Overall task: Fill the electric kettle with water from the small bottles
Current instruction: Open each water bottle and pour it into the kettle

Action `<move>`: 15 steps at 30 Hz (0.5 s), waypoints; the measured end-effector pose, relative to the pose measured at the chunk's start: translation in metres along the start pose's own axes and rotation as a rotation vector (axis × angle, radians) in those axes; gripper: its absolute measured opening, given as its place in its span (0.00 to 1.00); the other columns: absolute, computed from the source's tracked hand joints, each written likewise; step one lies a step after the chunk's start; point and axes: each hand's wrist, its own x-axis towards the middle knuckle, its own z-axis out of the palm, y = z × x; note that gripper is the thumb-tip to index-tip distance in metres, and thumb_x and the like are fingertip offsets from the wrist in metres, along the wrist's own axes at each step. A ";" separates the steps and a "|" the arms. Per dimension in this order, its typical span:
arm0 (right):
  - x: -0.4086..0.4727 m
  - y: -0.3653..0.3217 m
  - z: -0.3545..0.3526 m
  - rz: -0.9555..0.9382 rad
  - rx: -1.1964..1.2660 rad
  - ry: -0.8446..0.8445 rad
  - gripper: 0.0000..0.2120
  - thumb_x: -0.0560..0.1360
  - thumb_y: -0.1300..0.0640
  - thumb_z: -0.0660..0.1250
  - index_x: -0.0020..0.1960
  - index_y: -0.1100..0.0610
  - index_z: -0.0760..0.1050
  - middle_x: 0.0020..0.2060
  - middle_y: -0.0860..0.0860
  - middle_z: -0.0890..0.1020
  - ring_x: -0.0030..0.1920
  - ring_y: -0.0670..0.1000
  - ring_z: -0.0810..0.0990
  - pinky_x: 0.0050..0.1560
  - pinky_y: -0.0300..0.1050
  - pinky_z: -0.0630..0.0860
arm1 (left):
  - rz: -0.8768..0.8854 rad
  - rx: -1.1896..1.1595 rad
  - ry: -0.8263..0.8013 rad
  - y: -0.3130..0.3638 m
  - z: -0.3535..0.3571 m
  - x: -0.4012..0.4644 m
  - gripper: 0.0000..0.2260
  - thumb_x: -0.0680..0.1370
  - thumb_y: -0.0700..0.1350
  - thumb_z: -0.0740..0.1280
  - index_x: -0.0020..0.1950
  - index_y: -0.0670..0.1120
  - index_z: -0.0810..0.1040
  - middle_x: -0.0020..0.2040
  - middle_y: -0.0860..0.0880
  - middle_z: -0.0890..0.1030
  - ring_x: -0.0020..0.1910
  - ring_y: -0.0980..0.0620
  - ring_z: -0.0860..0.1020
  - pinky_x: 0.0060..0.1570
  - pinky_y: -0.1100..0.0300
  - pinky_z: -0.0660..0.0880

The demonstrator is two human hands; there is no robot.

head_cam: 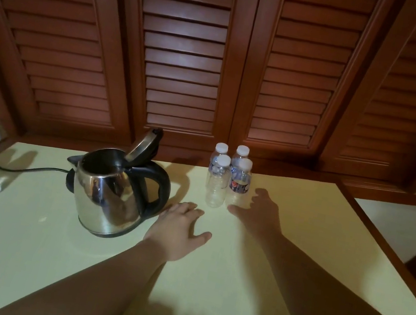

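Spanning pale tabletop (281,253) (dim room), louvred wooden shutters (186,51) behind.

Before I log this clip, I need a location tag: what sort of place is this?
Probably a hotel or guest room, though that is a guess. A steel electric kettle with its lid open stands on a pale counter beside four small capped water bottles, under dark wooden louvred doors.
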 end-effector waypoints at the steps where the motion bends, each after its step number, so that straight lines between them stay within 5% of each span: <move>1: -0.006 0.005 0.000 0.017 -0.021 -0.006 0.39 0.69 0.47 0.79 0.74 0.56 0.67 0.66 0.54 0.78 0.64 0.56 0.79 0.57 0.46 0.76 | 0.003 0.002 0.008 0.000 0.001 -0.001 0.33 0.77 0.71 0.57 0.78 0.55 0.69 0.79 0.54 0.66 0.78 0.51 0.62 0.78 0.49 0.60; 5: -0.037 0.025 0.008 -0.052 -0.189 -0.012 0.28 0.72 0.48 0.72 0.70 0.53 0.73 0.65 0.49 0.77 0.63 0.52 0.76 0.54 0.43 0.73 | 0.027 0.012 0.022 0.000 0.002 -0.014 0.28 0.81 0.66 0.58 0.77 0.54 0.70 0.78 0.52 0.69 0.77 0.50 0.65 0.78 0.53 0.60; 7: -0.052 0.029 0.015 -0.116 -0.228 -0.032 0.24 0.73 0.47 0.71 0.68 0.51 0.75 0.65 0.48 0.77 0.63 0.51 0.76 0.60 0.46 0.76 | 0.036 -0.002 0.013 -0.004 0.002 -0.026 0.27 0.81 0.64 0.59 0.77 0.53 0.71 0.78 0.52 0.69 0.77 0.50 0.65 0.78 0.53 0.61; 15: -0.114 0.000 0.058 -0.479 -0.352 -0.047 0.18 0.78 0.46 0.70 0.64 0.54 0.79 0.61 0.49 0.81 0.62 0.52 0.78 0.65 0.50 0.74 | 0.145 -0.033 -0.024 -0.045 -0.024 -0.092 0.23 0.82 0.61 0.61 0.74 0.54 0.74 0.75 0.54 0.72 0.76 0.56 0.67 0.75 0.56 0.66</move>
